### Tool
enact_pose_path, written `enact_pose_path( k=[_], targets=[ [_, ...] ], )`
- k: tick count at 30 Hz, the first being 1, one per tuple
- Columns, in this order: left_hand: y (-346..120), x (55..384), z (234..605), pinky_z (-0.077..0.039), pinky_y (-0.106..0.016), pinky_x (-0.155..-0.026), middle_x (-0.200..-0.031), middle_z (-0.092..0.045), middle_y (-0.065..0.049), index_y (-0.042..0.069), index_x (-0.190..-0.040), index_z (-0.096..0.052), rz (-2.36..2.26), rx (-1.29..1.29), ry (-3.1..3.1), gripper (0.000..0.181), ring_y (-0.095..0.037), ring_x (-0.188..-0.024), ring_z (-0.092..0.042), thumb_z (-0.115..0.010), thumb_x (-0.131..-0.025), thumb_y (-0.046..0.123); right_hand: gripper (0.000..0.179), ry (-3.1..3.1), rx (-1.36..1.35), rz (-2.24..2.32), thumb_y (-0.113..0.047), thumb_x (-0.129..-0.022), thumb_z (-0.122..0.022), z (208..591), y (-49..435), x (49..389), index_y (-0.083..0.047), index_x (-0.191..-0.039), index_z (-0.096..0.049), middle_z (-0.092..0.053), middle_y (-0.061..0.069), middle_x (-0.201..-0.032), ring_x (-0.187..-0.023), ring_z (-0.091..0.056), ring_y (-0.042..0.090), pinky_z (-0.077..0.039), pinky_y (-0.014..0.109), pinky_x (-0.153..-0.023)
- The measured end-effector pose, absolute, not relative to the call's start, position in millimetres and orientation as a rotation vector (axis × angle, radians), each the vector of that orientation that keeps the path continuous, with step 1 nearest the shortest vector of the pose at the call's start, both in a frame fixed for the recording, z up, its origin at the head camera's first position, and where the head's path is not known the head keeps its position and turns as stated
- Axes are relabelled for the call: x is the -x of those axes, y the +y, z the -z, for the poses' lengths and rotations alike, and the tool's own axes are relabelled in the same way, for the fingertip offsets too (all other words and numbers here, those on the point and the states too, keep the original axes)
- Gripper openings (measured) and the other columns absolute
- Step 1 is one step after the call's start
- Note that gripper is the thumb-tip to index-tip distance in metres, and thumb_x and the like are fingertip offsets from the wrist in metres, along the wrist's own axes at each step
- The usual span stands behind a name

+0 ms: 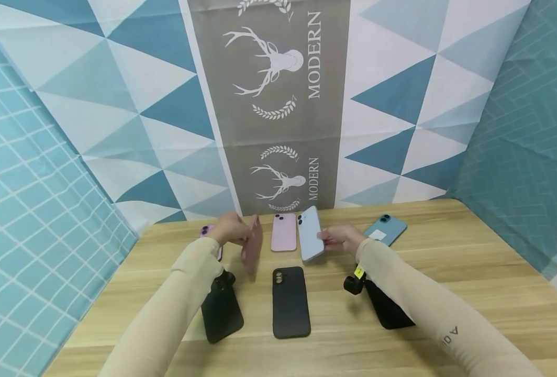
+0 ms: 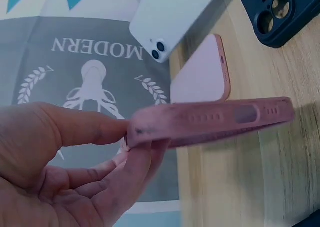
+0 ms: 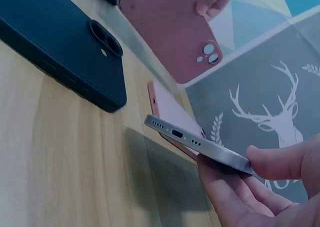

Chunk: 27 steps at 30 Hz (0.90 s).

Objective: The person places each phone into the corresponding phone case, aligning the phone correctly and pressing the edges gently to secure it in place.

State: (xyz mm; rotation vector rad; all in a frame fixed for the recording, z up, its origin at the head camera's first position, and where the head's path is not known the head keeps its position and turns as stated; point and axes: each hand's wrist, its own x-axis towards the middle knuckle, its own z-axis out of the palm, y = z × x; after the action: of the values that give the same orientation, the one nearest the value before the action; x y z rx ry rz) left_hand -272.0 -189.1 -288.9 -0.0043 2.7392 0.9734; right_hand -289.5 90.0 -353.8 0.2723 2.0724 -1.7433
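Observation:
My left hand (image 1: 230, 229) pinches a dusty-pink phone case (image 1: 253, 246) by its edge, holding it upright above the table. In the left wrist view the case (image 2: 215, 118) is seen edge-on, with side slots and an end cutout. My right hand (image 1: 343, 237) grips a pale white-blue phone (image 1: 310, 234) by its side, thumb on one face and fingers beneath. The right wrist view shows this phone's charging-port end (image 3: 195, 143), raised and tilted above the wood. Between the hands a pink phone (image 1: 284, 233) lies back up on the table.
A black phone case (image 1: 291, 303) lies at the middle front. Other black cases lie near the left forearm (image 1: 223, 315) and under the right forearm (image 1: 386, 309). A blue phone (image 1: 391, 230) is at the right; a purple phone (image 1: 205, 229) is partly hidden behind the left hand. Patterned cloth (image 1: 269, 131) hangs behind.

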Motion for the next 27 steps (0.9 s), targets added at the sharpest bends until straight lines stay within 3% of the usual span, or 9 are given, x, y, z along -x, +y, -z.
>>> enact_pose_path(
  k=[5,8,12,15,17,24,27],
  targets=[
    [-182.8,265.0,282.3,-0.057,-0.027,-0.068,-0.054,-0.062,0.001,0.004,-0.061,-0.065,-0.921,-0.034,2.801,0.019,-0.01,-0.055,-0.063,-0.068,-0.08,0.008,0.038,2.046,-0.186,1.75,-0.005,-0.094,-0.057,355.5,88.9,282.4,0.012,-0.128,-0.051,-0.064,0.0,-0.08,-0.072,-0.06,0.008,-0.055,0.02,-0.068],
    [-177.3,260.0,278.4,-0.058,-0.03,-0.072,-0.061,-0.067,-0.001,0.004,-0.067,-0.067,-0.894,-0.064,2.819,0.016,-0.011,-0.062,-0.067,-0.069,-0.082,0.011,0.039,1.993,-0.132,1.79,-0.004,-0.095,-0.055,353.5,91.6,275.5,0.014,-0.129,-0.048,-0.066,0.0,-0.081,-0.072,-0.061,0.007,-0.055,0.019,-0.068],
    [-170.9,253.9,272.7,-0.059,-0.031,-0.074,-0.075,-0.071,-0.007,0.002,-0.08,-0.07,-0.937,-0.07,2.819,0.011,-0.012,-0.068,-0.067,-0.07,-0.083,0.012,0.043,1.936,-0.044,1.847,-0.005,-0.096,-0.053,343.3,95.4,269.2,0.015,-0.133,-0.044,-0.07,0.015,-0.106,-0.079,-0.064,0.007,-0.057,0.026,-0.083],
    [-168.4,247.3,269.1,-0.059,-0.028,-0.071,-0.087,-0.072,-0.012,-0.002,-0.092,-0.071,-1.045,-0.071,2.786,0.015,-0.012,-0.07,-0.067,-0.07,-0.083,0.011,0.044,1.94,0.027,1.859,-0.006,-0.097,-0.051,335.4,96.7,263.5,0.015,-0.135,-0.042,-0.061,0.023,-0.128,-0.086,-0.066,0.008,-0.054,0.032,-0.094],
    [-167.5,242.9,266.5,-0.059,-0.027,-0.07,-0.092,-0.072,-0.014,-0.003,-0.098,-0.07,-1.132,-0.072,2.754,0.02,-0.012,-0.071,-0.067,-0.069,-0.084,0.011,0.043,1.977,0.022,1.871,-0.007,-0.098,-0.052,329.9,96.4,259.5,0.013,-0.135,-0.044,-0.056,0.025,-0.134,-0.088,-0.065,0.008,-0.053,0.033,-0.097],
    [-169.1,230.4,259.3,-0.059,-0.03,-0.077,-0.1,-0.072,-0.015,-0.001,-0.108,-0.066,-1.333,-0.078,2.7,0.026,-0.012,-0.079,-0.068,-0.066,-0.086,0.013,0.043,2.104,-0.016,1.907,-0.012,-0.097,-0.055,311.3,96.0,242.4,0.007,-0.135,-0.048,-0.053,0.025,-0.137,-0.095,-0.065,0.011,-0.052,0.035,-0.1],
    [-167.1,228.8,260.7,-0.06,-0.033,-0.079,-0.103,-0.07,-0.018,-0.004,-0.11,-0.064,-1.476,-0.116,2.686,0.026,-0.012,-0.079,-0.068,-0.066,-0.089,0.012,0.044,2.061,0.039,1.969,-0.012,-0.097,-0.055,304.7,99.6,235.8,0.008,-0.135,-0.048,-0.064,0.016,-0.122,-0.091,-0.065,0.008,-0.055,0.028,-0.091]
  ],
)
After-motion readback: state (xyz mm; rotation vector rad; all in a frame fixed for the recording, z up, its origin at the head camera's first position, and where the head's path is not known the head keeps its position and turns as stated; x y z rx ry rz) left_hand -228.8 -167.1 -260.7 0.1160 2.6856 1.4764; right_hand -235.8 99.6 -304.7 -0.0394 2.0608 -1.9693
